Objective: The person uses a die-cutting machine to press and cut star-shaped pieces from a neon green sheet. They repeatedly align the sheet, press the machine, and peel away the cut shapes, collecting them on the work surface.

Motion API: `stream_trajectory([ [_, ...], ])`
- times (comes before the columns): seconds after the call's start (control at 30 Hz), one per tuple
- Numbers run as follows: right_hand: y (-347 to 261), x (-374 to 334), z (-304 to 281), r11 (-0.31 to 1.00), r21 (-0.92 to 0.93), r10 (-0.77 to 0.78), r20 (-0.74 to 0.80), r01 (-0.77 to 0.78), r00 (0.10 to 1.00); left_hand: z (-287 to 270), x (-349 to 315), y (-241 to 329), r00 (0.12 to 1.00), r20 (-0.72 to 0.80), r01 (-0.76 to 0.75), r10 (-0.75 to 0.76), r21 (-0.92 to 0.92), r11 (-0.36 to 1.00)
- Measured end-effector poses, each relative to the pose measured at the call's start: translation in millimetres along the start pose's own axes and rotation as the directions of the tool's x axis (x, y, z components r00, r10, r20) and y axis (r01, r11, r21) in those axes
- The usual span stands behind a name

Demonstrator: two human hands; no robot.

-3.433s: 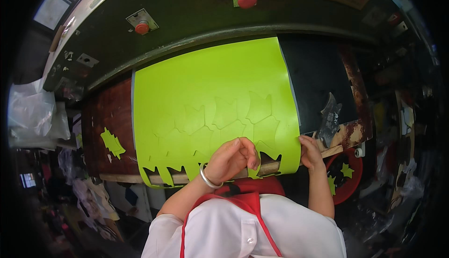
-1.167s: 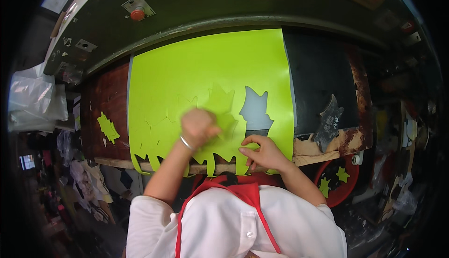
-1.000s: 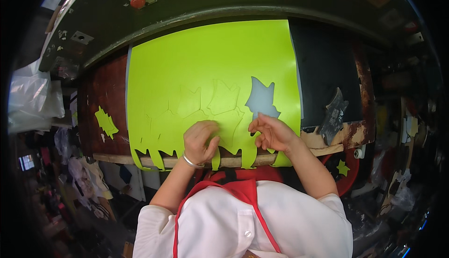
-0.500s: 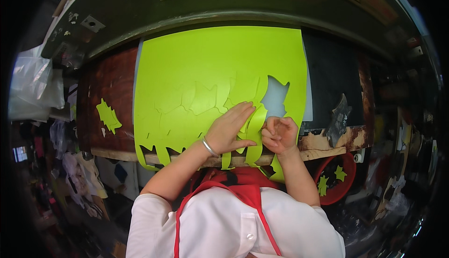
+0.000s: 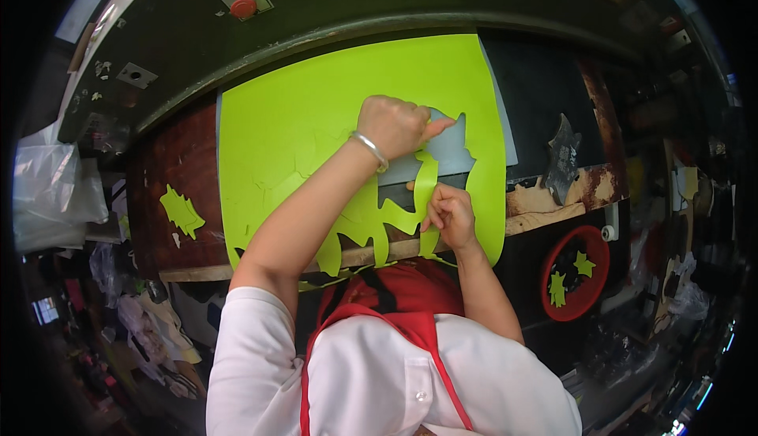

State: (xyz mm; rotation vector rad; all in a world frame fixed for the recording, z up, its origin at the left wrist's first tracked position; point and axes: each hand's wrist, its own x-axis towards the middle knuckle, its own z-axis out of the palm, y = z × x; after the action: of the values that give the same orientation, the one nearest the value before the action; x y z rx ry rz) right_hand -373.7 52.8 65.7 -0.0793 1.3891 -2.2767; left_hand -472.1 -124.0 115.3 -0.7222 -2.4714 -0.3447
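A bright green sheet [image 5: 332,80] lies over a pale board [image 5: 454,148], with cut outlines across it and a ragged opening at its right. My left hand [image 5: 393,124], with a bangle at its wrist, is a closed fist at the far left side of that opening; its thumb points right, and whatever its fingers hold is hidden. Nearer me, my right hand [image 5: 450,213] is closed around a narrow strip of the sheet beside the opening, one fingertip showing on the strip's other side. Jagged strips hang over the table's front edge.
Jagged green cut-outs [image 5: 181,213] lie on the brown tabletop at left. A dark, spiky-edged piece [image 5: 564,159] rests at right. Below it stands a red tub [image 5: 605,278] with green cut-outs inside. A dark machine beam with a red button [image 5: 243,7] spans the back.
My left hand has gone from lying flat to a fist and moved farther from me. The opening in the sheet is wider. My right hand now grips the strip. The whole view has shifted.
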Motion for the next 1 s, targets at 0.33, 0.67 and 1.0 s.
stream_trajectory([
  [0.33,2,-10,33,0.514,-0.825,-0.438,-0.016,0.236,0.899,-77,-19,-123,0.63,-0.508,0.641,-0.587,-0.086,0.762],
  [0.67,-20,-18,41,0.458,-0.888,-0.099,-0.099,-0.043,0.99,-23,-53,-130,0.454,-0.318,0.877,-0.833,-0.005,0.48],
  [1.0,-63,9,61,0.229,-0.942,-0.483,0.11,0.247,0.868,-10,-73,-100,0.462,-0.28,0.83,-0.841,-0.198,0.522],
])
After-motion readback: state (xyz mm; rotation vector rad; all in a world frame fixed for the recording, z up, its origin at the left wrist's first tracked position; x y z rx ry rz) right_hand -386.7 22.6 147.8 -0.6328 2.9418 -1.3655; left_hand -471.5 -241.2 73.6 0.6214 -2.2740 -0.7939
